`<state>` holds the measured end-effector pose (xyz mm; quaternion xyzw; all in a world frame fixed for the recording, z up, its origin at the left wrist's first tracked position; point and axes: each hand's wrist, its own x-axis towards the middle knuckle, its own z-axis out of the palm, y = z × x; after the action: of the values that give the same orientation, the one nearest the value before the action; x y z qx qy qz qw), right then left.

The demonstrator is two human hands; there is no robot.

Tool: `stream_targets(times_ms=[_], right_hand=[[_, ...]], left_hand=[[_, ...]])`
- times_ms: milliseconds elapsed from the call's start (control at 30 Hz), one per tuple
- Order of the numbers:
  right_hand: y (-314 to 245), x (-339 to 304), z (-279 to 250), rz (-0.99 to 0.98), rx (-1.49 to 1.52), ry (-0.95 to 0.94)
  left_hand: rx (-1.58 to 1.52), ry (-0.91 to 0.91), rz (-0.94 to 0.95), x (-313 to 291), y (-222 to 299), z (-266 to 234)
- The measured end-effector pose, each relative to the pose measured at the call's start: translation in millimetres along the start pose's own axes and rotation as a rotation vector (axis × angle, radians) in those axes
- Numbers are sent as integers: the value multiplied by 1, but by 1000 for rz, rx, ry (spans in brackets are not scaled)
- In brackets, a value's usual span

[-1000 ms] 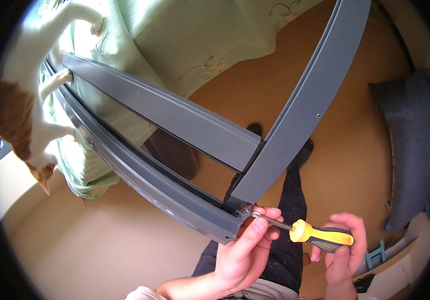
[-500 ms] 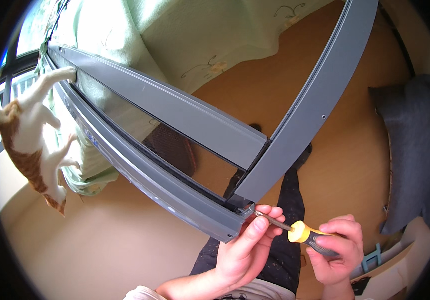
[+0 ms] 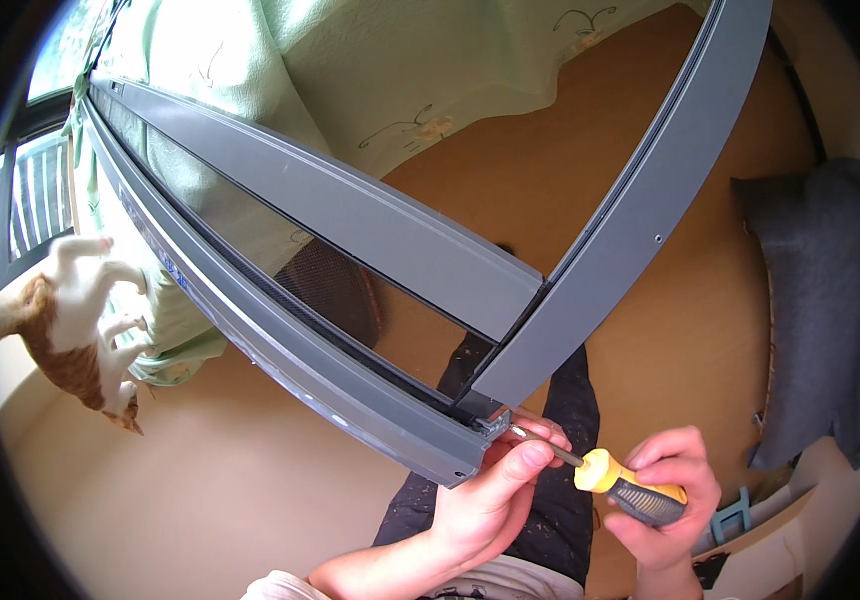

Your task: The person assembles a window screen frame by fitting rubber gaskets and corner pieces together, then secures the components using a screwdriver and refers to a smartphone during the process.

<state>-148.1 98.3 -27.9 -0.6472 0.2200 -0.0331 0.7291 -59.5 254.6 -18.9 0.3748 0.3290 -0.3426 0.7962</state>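
Observation:
A screwdriver point(image 3: 640, 492) with a yellow and black handle sits in my right hand point(image 3: 672, 490), fingers and thumb closed round its grip. Its shaft slants up to the end of a dark grey metal frame point(image 3: 350, 400), where the tip meets a small bracket point(image 3: 496, 424) at the corner. My left hand point(image 3: 490, 495) is closed there, its thumb and fingers on either side of the shaft close to the tip. The fingers behind are partly hidden. A curved grey bar point(image 3: 630, 215) and a middle bar point(image 3: 350, 205) join near this corner, with dark mesh point(image 3: 325, 295) between rails.
An orange-and-white cat point(image 3: 70, 325) is at the left, beside the light green curtain point(image 3: 185, 345) and a window. A dark grey cushion point(image 3: 830, 310) lies at the right. My legs point(image 3: 550, 490) are below the frame. A light blue object point(image 3: 732, 515) stands low at the right.
The screwdriver handle has turned a little in my right hand. My left hand stays at the frame's corner. The cat has taken its paw off the frame and shifted lower.

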Motion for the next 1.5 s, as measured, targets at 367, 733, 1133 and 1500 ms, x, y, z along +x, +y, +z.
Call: stream_targets(times_ms=[367, 733, 1133, 1500], right_hand=[[-16, 9, 8, 324, 403, -36], [-19, 11, 10, 332, 397, -8], [-18, 21, 0, 150, 43, -119], [-24, 25, -1, -19, -183, -180]], left_hand=[[157, -19, 50, 2, 0, -3], [217, -48, 123, 1, -1, -4], [99, 29, 81, 2, -2, 2], [64, -51, 112, 7, -5, -2]])
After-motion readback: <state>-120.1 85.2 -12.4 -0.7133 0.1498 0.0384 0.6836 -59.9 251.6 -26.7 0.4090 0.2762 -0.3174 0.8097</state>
